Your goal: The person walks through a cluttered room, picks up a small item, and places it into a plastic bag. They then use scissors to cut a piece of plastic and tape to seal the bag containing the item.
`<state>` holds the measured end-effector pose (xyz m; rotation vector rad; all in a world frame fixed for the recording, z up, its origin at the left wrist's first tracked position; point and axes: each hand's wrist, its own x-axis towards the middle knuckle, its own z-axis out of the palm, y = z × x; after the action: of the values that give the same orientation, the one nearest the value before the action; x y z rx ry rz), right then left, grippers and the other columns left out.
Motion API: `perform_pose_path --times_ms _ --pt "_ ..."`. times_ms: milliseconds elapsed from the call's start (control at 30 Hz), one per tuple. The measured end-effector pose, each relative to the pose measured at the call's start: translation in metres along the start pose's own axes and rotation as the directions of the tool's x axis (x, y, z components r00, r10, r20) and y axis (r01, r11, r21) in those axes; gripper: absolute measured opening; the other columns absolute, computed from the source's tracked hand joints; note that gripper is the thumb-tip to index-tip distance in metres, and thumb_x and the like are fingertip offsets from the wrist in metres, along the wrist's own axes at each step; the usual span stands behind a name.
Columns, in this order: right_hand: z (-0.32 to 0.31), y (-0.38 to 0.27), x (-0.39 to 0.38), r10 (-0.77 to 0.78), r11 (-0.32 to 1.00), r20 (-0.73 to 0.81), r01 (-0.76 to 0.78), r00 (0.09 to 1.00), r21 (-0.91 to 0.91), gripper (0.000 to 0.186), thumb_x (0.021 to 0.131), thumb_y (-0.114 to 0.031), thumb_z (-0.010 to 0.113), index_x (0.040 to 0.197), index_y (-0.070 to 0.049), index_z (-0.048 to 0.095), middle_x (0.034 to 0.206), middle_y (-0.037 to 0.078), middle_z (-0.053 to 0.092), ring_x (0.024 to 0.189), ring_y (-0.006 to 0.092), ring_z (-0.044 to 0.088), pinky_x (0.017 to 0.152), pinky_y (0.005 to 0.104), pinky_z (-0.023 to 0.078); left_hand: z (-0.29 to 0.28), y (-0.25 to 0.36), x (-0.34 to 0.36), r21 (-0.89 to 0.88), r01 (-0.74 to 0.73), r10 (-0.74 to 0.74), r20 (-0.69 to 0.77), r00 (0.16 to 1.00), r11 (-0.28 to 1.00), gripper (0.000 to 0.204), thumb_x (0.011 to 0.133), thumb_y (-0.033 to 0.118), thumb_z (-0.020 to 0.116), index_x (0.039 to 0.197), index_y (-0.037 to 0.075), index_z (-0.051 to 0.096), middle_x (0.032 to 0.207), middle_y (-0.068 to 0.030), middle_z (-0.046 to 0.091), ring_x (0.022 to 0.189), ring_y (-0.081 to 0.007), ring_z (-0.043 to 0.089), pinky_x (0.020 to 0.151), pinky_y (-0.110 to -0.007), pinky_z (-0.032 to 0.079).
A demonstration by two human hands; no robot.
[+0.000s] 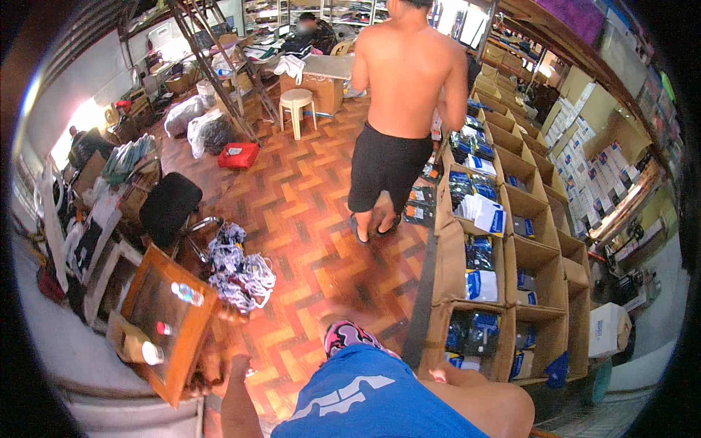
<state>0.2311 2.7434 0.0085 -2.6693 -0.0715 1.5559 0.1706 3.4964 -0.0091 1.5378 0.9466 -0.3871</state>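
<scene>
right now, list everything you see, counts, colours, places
Boxes: many, brown, right
Packets: many, black, blue and white, in the boxes
Stool: one, cream, upper middle
Container: one, red, floor, upper left
Plastic bags: two, pale, upper left
Chair: one, black, left
Cloth heap: one, mostly white and grey, by the chair
Table: one, orange-brown, lower left
Bottle: one, clear, on the table
Standing person: one, black shorts, upper middle
Far person: one, dark clothes, back
Own clothing: one, blue, lower middle
Left hand: one, bare, by the table
Right hand: unclear
</scene>
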Motion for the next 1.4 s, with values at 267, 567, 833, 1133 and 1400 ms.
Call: perform_pose_path --times_ms 267,567,833,1133,1400 --pt "-0.286 -0.215 0.185 -0.168 0.974 -0.220 0.196 0.961 0.112 0.020 0.084 -0.026 0.060 0.084 -0.007 0.069 0.081 0.009 0.066 0.071 0.0228 0.063 0.065 0.0429 0.051 0.068 0.191 0.196 0.140 -0.063 0.084 -0.147 0.986 0.988 0.021 0.084 0.021 0.062 0.080 0.002 0.069 0.069 -0.0106 0.062 0.062 -0.0215 0.061 0.061 -0.039 0.052" --pt "-0.740 -0.536 0.317 -0.391 0.532 -0.556 0.673 0.734 0.514 0.021 0.090 -0.019 0.065 0.101 -0.001 0.069 0.080 0.005 0.068 0.072 0.0128 0.064 0.064 0.0279 0.051 -0.013 0.289 0.355 0.922 -0.046 0.063 0.024 0.998 0.385 0.016 0.079 0.013 0.063 0.084 0.006 0.076 0.087 -0.0107 0.074 0.073 -0.0209 0.072 0.061 -0.038 0.057" --pt "-0.832 -0.548 0.511 -0.321 0.931 -0.375 0.362 0.869 0.042 0.027 0.092 -0.025 0.055 0.103 -0.002 0.066 0.085 0.009 0.066 0.076 0.0217 0.064 0.068 0.0354 0.051 -0.059 0.490 0.576 0.880 -0.184 0.278 0.062 0.958 0.438 0.025 0.075 0.029 0.065 0.085 0.010 0.076 0.091 -0.0172 0.072 0.086 -0.0311 0.070 0.074 -0.044 0.056" --pt "-1.006 -0.731 0.643 -0.259 0.966 -0.069 0.258 0.963 -0.028 0.029 0.086 -0.026 0.057 0.101 -0.004 0.068 0.090 0.014 0.068 0.082 0.0278 0.066 0.074 0.0410 0.052 -0.185 0.925 0.738 0.285 -0.136 0.186 -0.158 0.970 0.949 0.028 0.090 0.026 0.053 0.100 0.009 0.072 0.091 -0.0177 0.071 0.075 -0.0341 0.069 0.066 -0.042 0.056" --pt "-1.311 -1.129 0.811 -0.523 0.821 -0.148 0.449 0.839 -0.353 0.031 0.080 -0.027 0.059 0.100 -0.005 0.070 0.095 0.019 0.070 0.087 0.0331 0.068 0.080 0.0460 0.052 -0.378 0.929 0.861 0.179 0.419 -0.271 -0.531 0.803 0.890 0.031 0.079 0.028 0.056 0.098 0.011 0.075 0.105 -0.0163 0.070 0.099 -0.0368 0.067 0.089 -0.043 0.051"
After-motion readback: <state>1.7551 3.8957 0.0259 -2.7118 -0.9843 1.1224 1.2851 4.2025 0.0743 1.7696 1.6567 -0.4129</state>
